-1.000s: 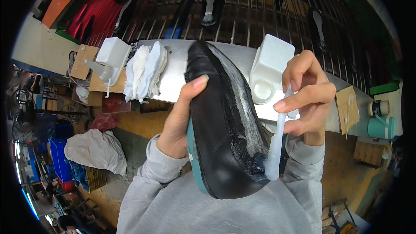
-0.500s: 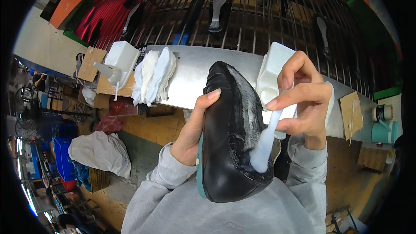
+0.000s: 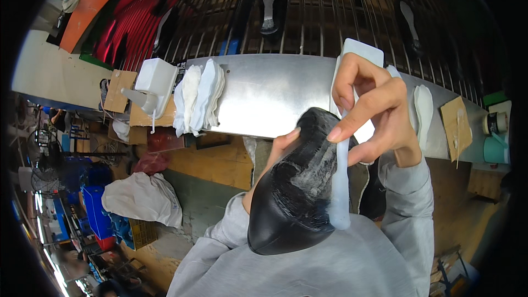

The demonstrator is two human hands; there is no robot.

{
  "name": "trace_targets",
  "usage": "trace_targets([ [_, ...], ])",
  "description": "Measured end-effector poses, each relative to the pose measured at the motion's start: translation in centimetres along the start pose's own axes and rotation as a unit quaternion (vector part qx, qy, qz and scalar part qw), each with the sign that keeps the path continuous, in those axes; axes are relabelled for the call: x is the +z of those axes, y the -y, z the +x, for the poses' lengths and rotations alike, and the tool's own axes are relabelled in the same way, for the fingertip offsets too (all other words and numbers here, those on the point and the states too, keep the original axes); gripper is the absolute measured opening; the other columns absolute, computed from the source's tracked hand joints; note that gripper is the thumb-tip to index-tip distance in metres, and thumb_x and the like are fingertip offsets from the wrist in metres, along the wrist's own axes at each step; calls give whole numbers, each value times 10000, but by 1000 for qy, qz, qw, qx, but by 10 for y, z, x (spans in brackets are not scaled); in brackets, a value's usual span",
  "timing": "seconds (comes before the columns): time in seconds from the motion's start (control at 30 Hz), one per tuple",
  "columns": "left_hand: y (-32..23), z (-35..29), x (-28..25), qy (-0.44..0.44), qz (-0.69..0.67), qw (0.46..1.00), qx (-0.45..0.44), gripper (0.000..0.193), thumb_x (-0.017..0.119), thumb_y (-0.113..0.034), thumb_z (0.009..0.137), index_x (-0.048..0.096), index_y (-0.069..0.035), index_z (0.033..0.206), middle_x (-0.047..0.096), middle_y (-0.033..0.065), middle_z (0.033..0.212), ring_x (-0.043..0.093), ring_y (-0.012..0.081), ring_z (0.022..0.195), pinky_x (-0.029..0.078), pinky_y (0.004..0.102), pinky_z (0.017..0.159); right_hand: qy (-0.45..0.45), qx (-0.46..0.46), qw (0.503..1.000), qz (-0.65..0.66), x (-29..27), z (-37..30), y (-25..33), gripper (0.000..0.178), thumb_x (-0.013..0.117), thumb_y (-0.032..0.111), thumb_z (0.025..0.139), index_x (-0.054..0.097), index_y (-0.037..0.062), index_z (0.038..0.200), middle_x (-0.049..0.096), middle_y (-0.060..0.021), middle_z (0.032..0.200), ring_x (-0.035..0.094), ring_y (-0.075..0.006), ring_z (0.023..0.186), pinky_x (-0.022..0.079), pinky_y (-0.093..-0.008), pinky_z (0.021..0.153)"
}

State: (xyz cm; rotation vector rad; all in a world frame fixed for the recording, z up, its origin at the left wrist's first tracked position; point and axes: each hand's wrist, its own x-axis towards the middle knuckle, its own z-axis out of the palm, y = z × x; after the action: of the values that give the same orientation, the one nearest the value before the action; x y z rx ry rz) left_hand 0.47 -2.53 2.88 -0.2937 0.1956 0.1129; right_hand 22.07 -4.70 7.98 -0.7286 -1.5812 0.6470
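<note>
A black leather shoe upper (image 3: 283, 201) is held over my lap in my left hand (image 3: 278, 153), whose thumb lies on its far side while most of the fingers are hidden beneath. Its bottom faces up, with a greyish, roughened patch smeared along the middle. Between thumb and fingertips, my right hand (image 3: 379, 111) pinches a whitish, translucent brush (image 3: 340, 187). The brush points down, and its broad tip lies along the shoe's right edge near the end closest to me. Behind that hand a white plastic container (image 3: 363, 49) is partly covered.
A steel ledge (image 3: 264, 93) crosses ahead, with a barred rack beyond carrying several shoe soles (image 3: 270, 8). On the left stand another white container (image 3: 157, 80) and a stack of white pads (image 3: 199, 99). Cardboard (image 3: 456, 126) and a teal container (image 3: 495, 149) sit right.
My left hand has tilted and turned the shoe, its far end now lower and further right. The brush has shifted from the heel area to the right edge and stands more upright.
</note>
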Motion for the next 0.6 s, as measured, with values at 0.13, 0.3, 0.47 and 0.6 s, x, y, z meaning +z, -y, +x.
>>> trace_targets([
  [0.13, 7, 1, -13, 30, -31, 998, -43, 562, 524, -452, 950, 544, -7, 1293, 635, 151, 1185, 652, 219, 1055, 548, 335, 859, 29, 10, 999, 38, -1, 5, -5, 465, 1005, 322, 459, 832, 156, 857, 484, -3, 867, 503, -129, 777, 396, -236, 651],
  [0.3, 11, -7, -27, 45, -35, 997, -56, 627, 579, -458, 882, 529, -11, 1318, 604, 153, 1234, 596, 240, 1113, 486, 385, 903, 60, 10, 996, 71, 1, 10, -9, 286, 936, 146, 578, 825, 133, 841, 483, 27, 843, 500, -112, 779, 386, -260, 686],
  [0.47, 16, -7, -31, 48, -10, 997, -59, 705, 635, -465, 814, 513, -15, 1343, 573, 154, 1283, 540, 261, 1171, 423, 435, 946, 79, 8, 995, 61, -5, 6, -18, 432, 997, 284, 487, 835, 183, 874, 475, 24, 841, 482, -98, 743, 356, -229, 610],
  [0.6, 16, -8, -31, 45, 16, 997, -53, 775, 679, -469, 759, 500, -18, 1364, 549, 156, 1322, 496, 278, 1218, 373, 475, 980, 103, 10, 993, 57, -12, 5, -19, 419, 996, 271, 494, 835, 179, 870, 473, 27, 839, 475, -91, 726, 345, -223, 604],
])
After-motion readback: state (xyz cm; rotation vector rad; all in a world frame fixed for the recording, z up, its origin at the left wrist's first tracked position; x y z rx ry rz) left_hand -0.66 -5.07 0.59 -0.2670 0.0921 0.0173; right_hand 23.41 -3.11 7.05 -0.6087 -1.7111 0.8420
